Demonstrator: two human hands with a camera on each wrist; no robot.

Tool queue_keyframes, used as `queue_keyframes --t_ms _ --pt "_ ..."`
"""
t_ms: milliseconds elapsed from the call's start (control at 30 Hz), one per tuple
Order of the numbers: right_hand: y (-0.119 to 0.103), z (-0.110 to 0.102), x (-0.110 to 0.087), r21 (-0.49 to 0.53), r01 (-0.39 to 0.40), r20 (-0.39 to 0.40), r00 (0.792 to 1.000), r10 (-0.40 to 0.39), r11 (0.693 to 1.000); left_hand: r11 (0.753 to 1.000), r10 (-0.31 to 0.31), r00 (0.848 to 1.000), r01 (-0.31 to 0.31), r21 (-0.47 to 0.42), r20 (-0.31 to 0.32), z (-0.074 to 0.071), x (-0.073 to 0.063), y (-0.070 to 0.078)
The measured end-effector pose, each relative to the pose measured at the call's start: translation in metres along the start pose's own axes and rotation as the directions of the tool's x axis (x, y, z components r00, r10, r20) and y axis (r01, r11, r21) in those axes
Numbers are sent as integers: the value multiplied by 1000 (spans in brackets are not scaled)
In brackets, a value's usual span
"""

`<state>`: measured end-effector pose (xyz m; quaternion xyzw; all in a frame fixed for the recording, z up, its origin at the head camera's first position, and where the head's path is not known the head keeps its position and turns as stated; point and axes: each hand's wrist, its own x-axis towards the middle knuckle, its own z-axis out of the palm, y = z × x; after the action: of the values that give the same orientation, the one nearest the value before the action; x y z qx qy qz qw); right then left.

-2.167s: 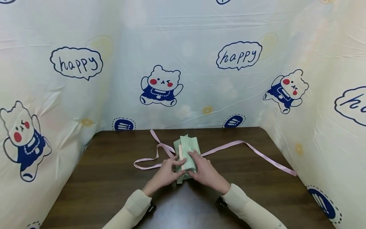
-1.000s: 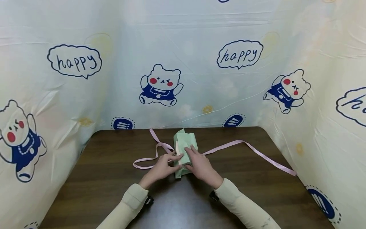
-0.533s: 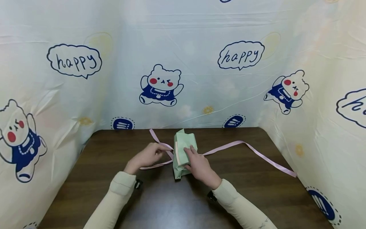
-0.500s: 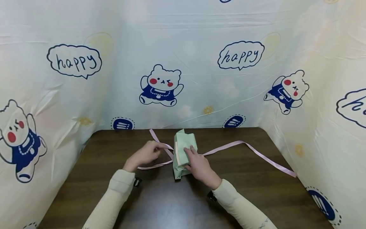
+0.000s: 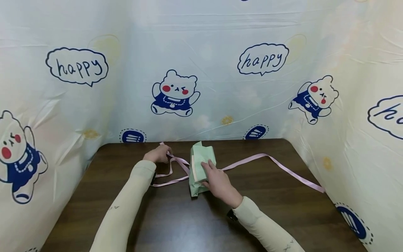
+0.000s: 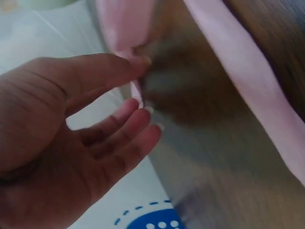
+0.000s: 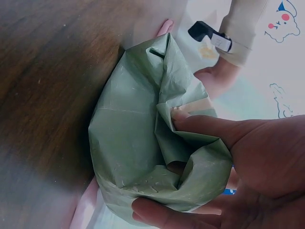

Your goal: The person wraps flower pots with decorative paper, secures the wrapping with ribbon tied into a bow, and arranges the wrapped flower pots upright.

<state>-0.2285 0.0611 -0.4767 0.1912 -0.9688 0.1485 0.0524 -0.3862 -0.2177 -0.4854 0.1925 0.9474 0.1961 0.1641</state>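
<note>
A package wrapped in green paper (image 5: 203, 155) lies on the dark wooden table, with a pale strip along its left side. My right hand (image 5: 220, 180) grips its near end. In the right wrist view, the thumb presses on a fold of the crumpled paper (image 7: 128, 119) and other fingers lie along its far side. A pink ribbon (image 5: 244, 161) runs out from both sides of the package. At the back left, my left hand (image 5: 158, 154) pinches the ribbon near its end. The left wrist view has the ribbon (image 6: 126, 24) at the thumb and index fingertips.
The table (image 5: 189, 224) reaches back to a printed curtain (image 5: 214, 87) that surrounds it on the sides and rear. The ribbon's right tail stretches to the table's right edge. Looped ribbon lies left of the package.
My left hand has left the package, moved left and back, and taken hold of the ribbon near its end. The right hand has stayed on the package, which shifted slightly away earlier.
</note>
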Motion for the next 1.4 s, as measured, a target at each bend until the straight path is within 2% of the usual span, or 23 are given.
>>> queue_keyframes --t_ms 100,200,367,433,500,533,600,667,733,833,933,1000,1133,1167,1267,1333,1367,1400 --pt "-1 0 0 -3 6 -1 1000 -6 1000 999 -44 999 43 21 22 0 -2 -9" --pt "-1 0 0 2 10 -6 1000 -10 1000 997 -81 996 80 6 32 -2 -7 -18" --pt "0 0 0 -3 9 -20 1000 -9 1000 990 -123 992 122 -70 -15 -12 -22 -35" --pt "0 0 1 -5 9 -19 1000 -9 1000 987 -124 990 117 -109 -65 -17 -29 -43" --pt "0 0 1 -3 9 -20 1000 -9 1000 984 -124 981 103 -147 -147 -23 -37 -53" --pt "0 0 1 -2 9 -22 1000 -9 1000 983 -121 972 88 -163 -203 -26 -40 -57" --pt "-1 0 1 -5 7 -25 1000 -7 1000 981 -116 938 58 -183 -326 -32 -47 -64" --pt "-1 0 0 -7 6 -28 1000 -6 1000 978 -120 887 28 -208 -445 -39 -55 -68" --pt "-1 0 0 -8 5 -28 1000 -5 1000 973 -135 830 7 -232 -542 -46 -64 -69" --pt "-2 1 0 -9 3 -23 1000 -4 1000 953 -184 754 -19 -302 -630 -57 -77 -66" --pt "-2 1 -1 -3 2 -18 1000 -3 1000 930 -244 672 -41 -364 -699 -69 -88 -59" --pt "-3 1 0 1 1 -15 1000 -1 1000 911 -291 598 -65 -407 -747 -78 -93 -56" --pt "-3 1 0 -1 -3 -11 1000 3 1000 853 -394 460 -139 -504 -795 -98 -104 -55" --pt "-3 2 0 -3 -3 -10 1000 3 1000 839 -419 421 -159 -521 -804 -103 -108 -56" --pt "-3 1 0 -9 -6 -8 1000 6 1000 794 -493 323 -213 -569 -808 -117 -120 -58" --pt "-4 1 0 -10 -8 -7 1000 8 1000 775 -523 251 -258 -577 -815 -125 -127 -58" --pt "-4 1 0 -10 -8 -9 1000 8 1000 765 -534 222 -283 -578 -816 -128 -131 -58" --pt "-4 0 0 -10 -10 -8 1000 10 1000 753 -546 205 -305 -583 -812 -131 -134 -57"
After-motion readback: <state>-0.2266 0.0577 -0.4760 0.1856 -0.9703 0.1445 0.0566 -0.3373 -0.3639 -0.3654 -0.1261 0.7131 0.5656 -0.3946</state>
